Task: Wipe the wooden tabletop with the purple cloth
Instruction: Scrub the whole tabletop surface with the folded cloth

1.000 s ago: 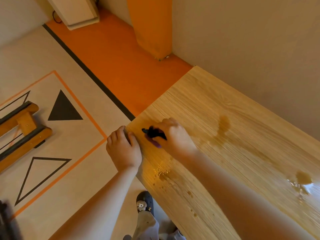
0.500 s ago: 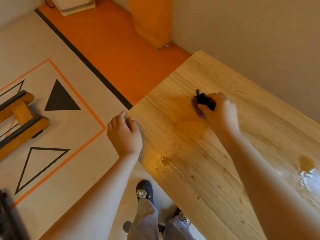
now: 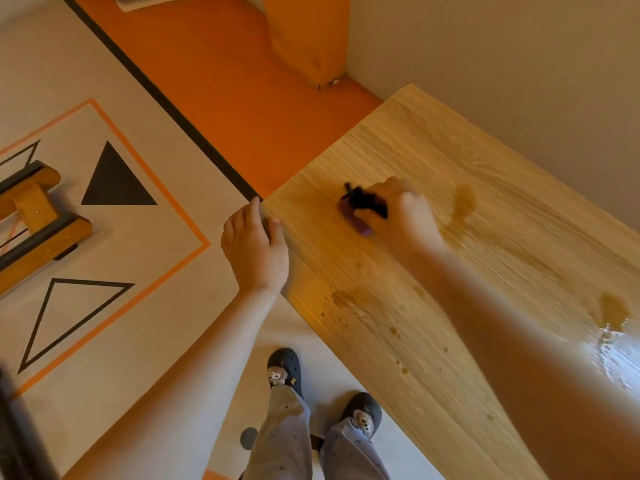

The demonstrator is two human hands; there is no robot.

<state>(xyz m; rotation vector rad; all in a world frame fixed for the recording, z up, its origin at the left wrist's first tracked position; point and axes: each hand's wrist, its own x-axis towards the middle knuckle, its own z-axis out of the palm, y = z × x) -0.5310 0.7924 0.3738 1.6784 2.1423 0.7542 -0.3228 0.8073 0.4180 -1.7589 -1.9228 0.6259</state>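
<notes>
The wooden tabletop (image 3: 467, 188) runs from the centre to the lower right along the wall. My right hand (image 3: 401, 216) grips a bunched dark purple cloth (image 3: 360, 209) and presses it on the wood near the table's left end; the hand is blurred by motion. My left hand (image 3: 254, 247) rests on the table's near left corner, thumb on the top surface, fingers over the edge. Brown wet patches lie on the wood: a smear (image 3: 464, 202) just right of the cloth, drops (image 3: 343, 303) by the near edge, and a puddle (image 3: 613, 310) at far right.
A beige wall (image 3: 519, 64) borders the table's far side. An orange column (image 3: 308, 36) stands on the orange floor beyond the table's end. A wooden frame (image 3: 38, 216) lies on the patterned floor at left. My feet in dark slippers (image 3: 287, 372) stand by the table's near edge.
My right hand with the cloth swept from the near left corner toward the wall side, then back left and nearer. My left hand stays on the corner.
</notes>
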